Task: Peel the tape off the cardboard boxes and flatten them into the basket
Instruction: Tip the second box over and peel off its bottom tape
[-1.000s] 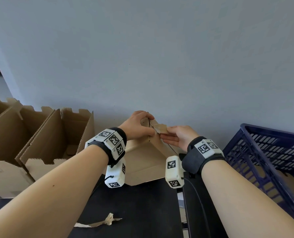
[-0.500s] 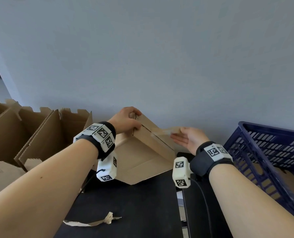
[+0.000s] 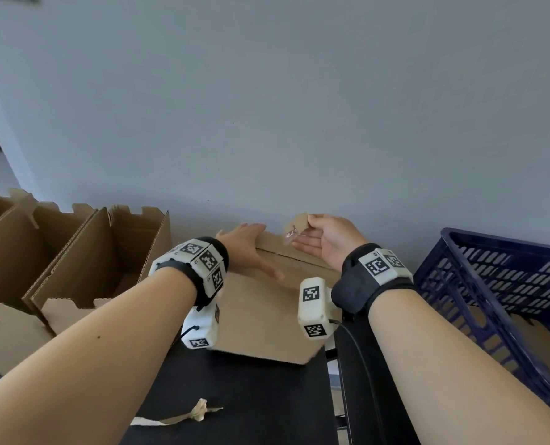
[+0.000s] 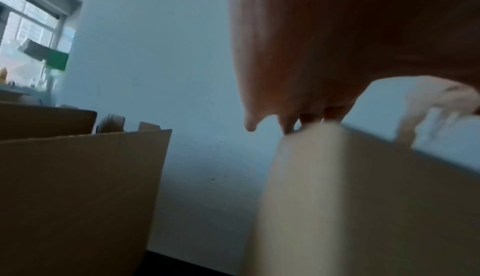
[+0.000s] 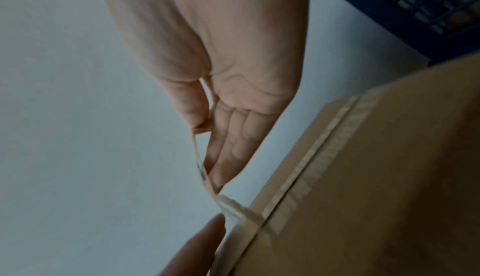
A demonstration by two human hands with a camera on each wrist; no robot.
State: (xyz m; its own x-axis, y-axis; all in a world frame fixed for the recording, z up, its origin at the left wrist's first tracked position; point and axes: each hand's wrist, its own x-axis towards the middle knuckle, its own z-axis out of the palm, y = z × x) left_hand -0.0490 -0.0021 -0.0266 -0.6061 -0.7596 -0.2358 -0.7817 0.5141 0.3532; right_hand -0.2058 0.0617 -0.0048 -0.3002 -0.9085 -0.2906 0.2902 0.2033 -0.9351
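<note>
A closed brown cardboard box (image 3: 267, 319) stands on the black table against the wall. My left hand (image 3: 251, 252) lies flat on its top with straight fingers; in the left wrist view the fingertips (image 4: 288, 128) touch the top edge of the box (image 4: 363, 198). My right hand (image 3: 302, 234) hovers just above the box's far edge and pinches a strip of tape (image 3: 296, 225) between thumb and fingers. In the right wrist view the tape (image 5: 200, 163) runs from the pinch down to the box's seam (image 5: 306, 174), where its end still clings.
A dark blue plastic basket (image 3: 491, 277) with cardboard inside stands at the right. Several open cardboard boxes (image 3: 106, 255) line the left. A crumpled tape scrap (image 3: 187, 417) lies on the black table (image 3: 251, 406) near me. A grey wall rises right behind the box.
My right hand has pulled the tape strip up and to the right along the seam. My left hand let go of the box's corner and now lies flat on the top.
</note>
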